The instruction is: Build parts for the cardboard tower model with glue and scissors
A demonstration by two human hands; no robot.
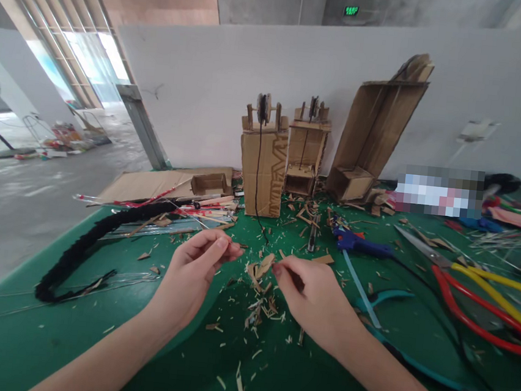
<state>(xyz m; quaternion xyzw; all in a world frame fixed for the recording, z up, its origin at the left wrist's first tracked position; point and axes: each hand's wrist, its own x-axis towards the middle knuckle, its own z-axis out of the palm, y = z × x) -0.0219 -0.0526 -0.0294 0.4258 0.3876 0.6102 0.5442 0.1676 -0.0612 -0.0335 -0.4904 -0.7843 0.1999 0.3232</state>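
My left hand is raised over the middle of the table, thumb and fingers pinched on a small thin brown piece. Across from it, my right hand is closed in a pinch beside a loose heap of cardboard scraps; what its fingertips hold, if anything, I cannot make out. Just beyond both hands stands an upright cardboard box with a spool on top, and a black cord hangs down its front. Behind it are a similar cardboard box and a tall, open cardboard piece.
Right of my hands lie a blue glue gun, teal-handled pliers, red-and-yellow-handled scissors and a box cutter. At left, a fuzzy black strip curves near sticks and flat cardboard. A white partition backs the green table.
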